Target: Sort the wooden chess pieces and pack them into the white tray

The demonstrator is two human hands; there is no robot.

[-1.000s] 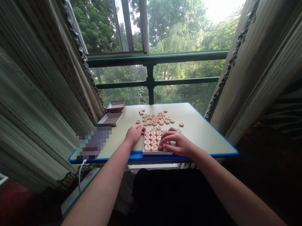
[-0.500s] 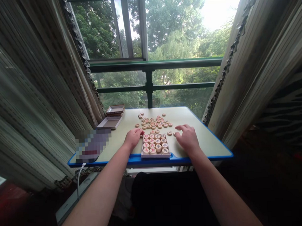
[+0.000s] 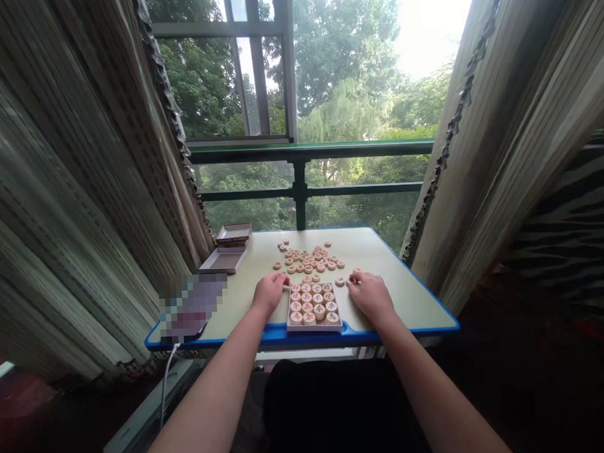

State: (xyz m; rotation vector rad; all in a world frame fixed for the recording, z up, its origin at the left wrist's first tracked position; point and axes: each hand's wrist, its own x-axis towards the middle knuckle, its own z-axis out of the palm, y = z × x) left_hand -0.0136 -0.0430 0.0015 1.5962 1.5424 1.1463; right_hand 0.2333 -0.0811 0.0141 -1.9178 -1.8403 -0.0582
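Note:
A shallow white box (image 3: 315, 328) at the table's near edge holds rows of round wooden Chinese chess pieces (image 3: 318, 298) with red and black characters. My left hand (image 3: 270, 296) is at the box's far left corner, its fingers closed on the edge there. Right of the box, my right hand (image 3: 371, 295) is lowered to the tabletop, thumb and fingers closed around a chess piece (image 3: 351, 282) they partly cover. Close to those fingertips lie another piece (image 3: 340, 281) and one just beyond (image 3: 358, 271).
Many loose pieces (image 3: 313, 259) are spread beyond the box on the pale, blue-edged table (image 3: 406, 309). At the back left are an open box lid (image 3: 224, 260) and stacked trays (image 3: 233, 233). A blurred-out flat device (image 3: 193, 308) with a white cable (image 3: 163, 386) lies at left.
My right hand has come down and inward, its spread thumb and fingers closing on a piece. My left hand stays at the box corner. The whole view has tilted up slightly.

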